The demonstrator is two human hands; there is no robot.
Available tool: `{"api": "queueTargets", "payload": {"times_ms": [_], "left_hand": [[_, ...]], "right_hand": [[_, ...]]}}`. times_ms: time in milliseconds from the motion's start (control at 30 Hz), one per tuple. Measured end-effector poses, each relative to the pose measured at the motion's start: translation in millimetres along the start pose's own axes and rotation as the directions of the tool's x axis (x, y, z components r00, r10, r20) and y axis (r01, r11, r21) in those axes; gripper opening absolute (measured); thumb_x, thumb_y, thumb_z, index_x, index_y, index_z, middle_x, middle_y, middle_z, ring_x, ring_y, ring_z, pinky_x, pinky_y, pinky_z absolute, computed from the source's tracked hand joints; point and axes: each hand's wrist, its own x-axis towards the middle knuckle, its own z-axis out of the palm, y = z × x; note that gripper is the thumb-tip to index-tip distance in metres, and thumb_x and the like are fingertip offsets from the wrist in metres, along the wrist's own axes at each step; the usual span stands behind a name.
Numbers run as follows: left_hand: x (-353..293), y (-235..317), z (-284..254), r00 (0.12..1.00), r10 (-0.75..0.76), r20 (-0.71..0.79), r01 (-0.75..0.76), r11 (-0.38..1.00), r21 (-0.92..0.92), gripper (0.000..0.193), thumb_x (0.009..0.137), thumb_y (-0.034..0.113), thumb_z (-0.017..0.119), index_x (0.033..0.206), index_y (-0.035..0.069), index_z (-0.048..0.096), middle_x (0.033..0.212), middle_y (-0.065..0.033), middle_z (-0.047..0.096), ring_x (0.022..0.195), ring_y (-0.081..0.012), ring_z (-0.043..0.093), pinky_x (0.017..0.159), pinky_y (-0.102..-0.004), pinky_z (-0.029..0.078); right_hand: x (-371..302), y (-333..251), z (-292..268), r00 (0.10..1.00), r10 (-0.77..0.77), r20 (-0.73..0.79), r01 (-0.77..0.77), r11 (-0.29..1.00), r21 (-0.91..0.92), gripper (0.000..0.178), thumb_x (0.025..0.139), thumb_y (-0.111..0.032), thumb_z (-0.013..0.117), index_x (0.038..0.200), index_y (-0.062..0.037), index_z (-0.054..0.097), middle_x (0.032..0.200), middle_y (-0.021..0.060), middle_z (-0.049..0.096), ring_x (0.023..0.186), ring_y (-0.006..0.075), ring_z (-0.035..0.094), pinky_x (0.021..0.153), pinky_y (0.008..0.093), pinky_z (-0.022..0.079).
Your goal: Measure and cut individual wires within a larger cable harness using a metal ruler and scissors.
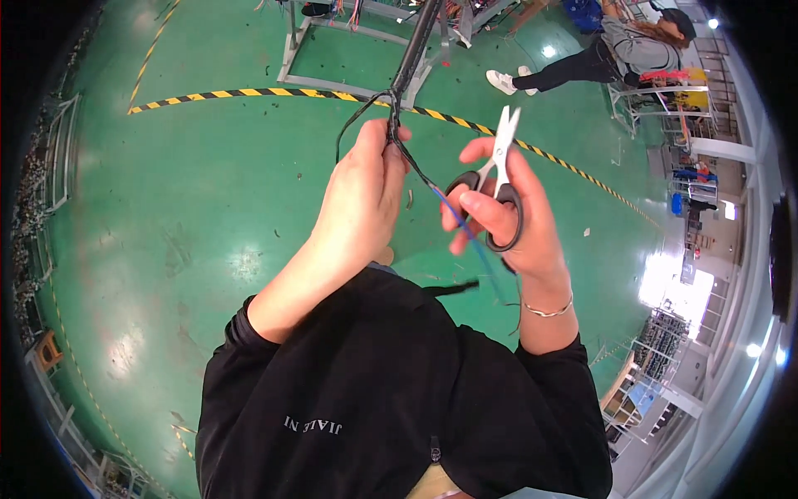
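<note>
Holding scissors and cable, green floor, striped tape, metal frame

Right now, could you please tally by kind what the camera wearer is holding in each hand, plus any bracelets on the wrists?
Scissors: 1, in the right hand
Cable bundle: 1, in the left hand
Bracelet: 1
Total: 3

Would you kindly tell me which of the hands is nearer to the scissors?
Right. The right hand holds the scissors by their handles; the left hand is apart from them, to their left, on the black cable bundle.
</note>
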Motion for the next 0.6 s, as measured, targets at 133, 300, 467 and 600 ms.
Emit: {"api": "queueTargets", "payload": {"times_ms": [133, 300, 467, 600], "left_hand": [[-4.8, 10.6, -7.1, 0.998, -0.007, 0.066, 0.004, 0.999, 0.034, 0.023, 0.097, 0.006, 0.045, 0.119, -0.003, 0.049, 0.081, -0.0183, 0.058, 0.070, -0.0356, 0.060, 0.063, -0.0434, 0.047], [-14.5, 2.4, -8.2, 0.947, 0.322, -0.017, -0.311, 0.926, 0.216, 0.032, 0.095, 0.003, 0.050, 0.126, -0.003, 0.047, 0.087, -0.0178, 0.058, 0.077, -0.0356, 0.059, 0.066, -0.0431, 0.047], [-28.5, 12.9, -17.7, 0.927, 0.370, 0.069, -0.375, 0.897, 0.232, 0.038, 0.092, 0.002, 0.055, 0.128, -0.003, 0.047, 0.091, -0.0163, 0.058, 0.083, -0.0354, 0.059, 0.070, -0.0412, 0.049], [-34.9, 15.3, -24.8, 0.890, 0.433, 0.139, -0.455, 0.836, 0.306, 0.040, 0.088, 0.004, 0.062, 0.125, -0.003, 0.049, 0.092, -0.0150, 0.057, 0.082, -0.0341, 0.060, 0.069, -0.0416, 0.049]], "right_hand": [[-15.0, 3.6, 2.9, 0.976, 0.186, 0.112, -0.192, 0.980, 0.043, 0.041, 0.093, -0.021, 0.062, 0.119, 0.0040, 0.045, 0.075, 0.0132, 0.062, 0.067, 0.0176, 0.062, 0.045, 0.0228, 0.044], [-39.9, 27.1, -4.0, 0.982, 0.060, 0.179, -0.095, 0.976, 0.197, 0.039, 0.096, -0.027, 0.059, 0.116, 0.0049, 0.050, 0.073, 0.0150, 0.062, 0.058, 0.0160, 0.055, 0.047, 0.0230, 0.038], [-72.1, 17.4, 15.1, 0.946, 0.277, 0.170, -0.296, 0.951, 0.095, 0.023, 0.096, -0.016, 0.051, 0.109, 0.0029, 0.051, 0.067, 0.0116, 0.059, 0.054, 0.0128, 0.051, 0.050, 0.0229, 0.038], [-92.1, 8.5, 5.8, 0.972, 0.215, 0.096, -0.228, 0.961, 0.158, 0.019, 0.088, -0.015, 0.053, 0.099, 0.0000, 0.048, 0.063, 0.0084, 0.054, 0.049, 0.0108, 0.046, 0.052, 0.0245, 0.037]]}}
